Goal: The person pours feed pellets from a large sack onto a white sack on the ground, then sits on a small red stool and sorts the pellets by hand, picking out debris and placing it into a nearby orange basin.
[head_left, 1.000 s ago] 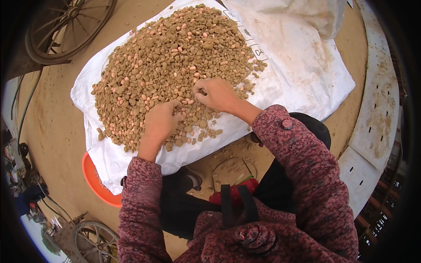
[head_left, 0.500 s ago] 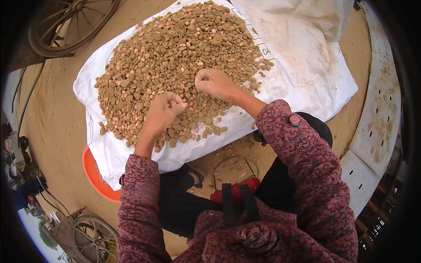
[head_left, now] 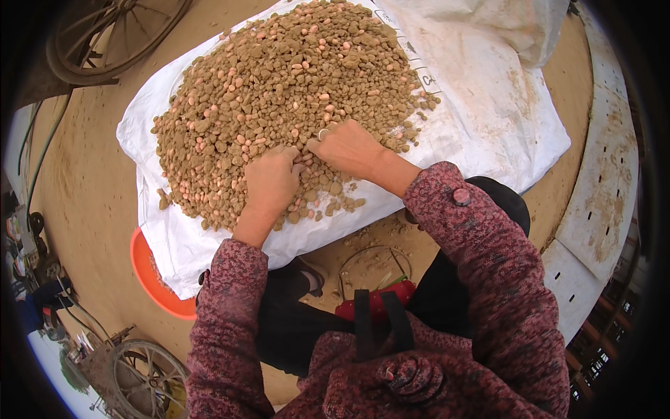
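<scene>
A broad heap of brown soil clods (head_left: 244,84) mixed with pink peanut kernels (head_left: 241,140) lies on a white woven sheet (head_left: 481,133). My left hand (head_left: 272,178) rests at the near side of the heap, fingers curled down among the clods. Just right of it, my right hand (head_left: 349,149) has its fingers bent and drawn together, with a ring on one of them. Both sets of fingertips almost meet at the heap's surface. Whatever they pinch is hidden or too small to make out.
An orange basin (head_left: 150,276) sits under the sheet's left corner. Spoked wheels stand at the upper left (head_left: 118,35) and lower left (head_left: 148,380). A red object (head_left: 377,300) and a thin hoop (head_left: 373,255) lie between my legs. Pale slabs (head_left: 593,209) run along the right.
My left hand has moved right and slightly up, turning its back upward. My right hand has come a little down, bringing the fingertips of both hands close together on the heap.
</scene>
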A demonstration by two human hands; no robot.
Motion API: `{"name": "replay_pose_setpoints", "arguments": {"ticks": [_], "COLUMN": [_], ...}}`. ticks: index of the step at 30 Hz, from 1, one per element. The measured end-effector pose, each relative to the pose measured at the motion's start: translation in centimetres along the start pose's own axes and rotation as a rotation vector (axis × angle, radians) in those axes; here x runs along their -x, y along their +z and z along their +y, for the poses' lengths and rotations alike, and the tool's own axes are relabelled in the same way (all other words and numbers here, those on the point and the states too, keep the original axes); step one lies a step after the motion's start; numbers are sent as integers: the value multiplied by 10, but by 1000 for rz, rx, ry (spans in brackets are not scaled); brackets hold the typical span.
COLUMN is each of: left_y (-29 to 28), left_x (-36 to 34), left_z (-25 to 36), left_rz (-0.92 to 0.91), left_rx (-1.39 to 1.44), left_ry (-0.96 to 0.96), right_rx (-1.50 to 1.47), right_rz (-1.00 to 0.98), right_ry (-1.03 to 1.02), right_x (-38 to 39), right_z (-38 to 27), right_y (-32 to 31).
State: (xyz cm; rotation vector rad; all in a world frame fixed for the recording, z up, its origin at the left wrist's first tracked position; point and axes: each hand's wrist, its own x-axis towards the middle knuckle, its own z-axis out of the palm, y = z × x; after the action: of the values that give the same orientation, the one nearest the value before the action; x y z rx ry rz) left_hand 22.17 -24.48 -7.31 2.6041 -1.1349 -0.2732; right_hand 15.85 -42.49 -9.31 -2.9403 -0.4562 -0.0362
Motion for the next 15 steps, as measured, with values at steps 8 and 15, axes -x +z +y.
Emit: {"name": "replay_pose_setpoints", "arguments": {"ticks": [8,15], "left_y": [-4,-27], "left_x": [-7,-23], "left_z": [10,-11], "left_rz": [-42,-320], "left_rx": [22,795], "left_ry": [-161,-455], "right_rx": [-90,-86], "right_rz": [-52,17], "right_ry": [65,-37], "right_x": [9,8], "right_z": [11,9], "right_y": [4,4]}}
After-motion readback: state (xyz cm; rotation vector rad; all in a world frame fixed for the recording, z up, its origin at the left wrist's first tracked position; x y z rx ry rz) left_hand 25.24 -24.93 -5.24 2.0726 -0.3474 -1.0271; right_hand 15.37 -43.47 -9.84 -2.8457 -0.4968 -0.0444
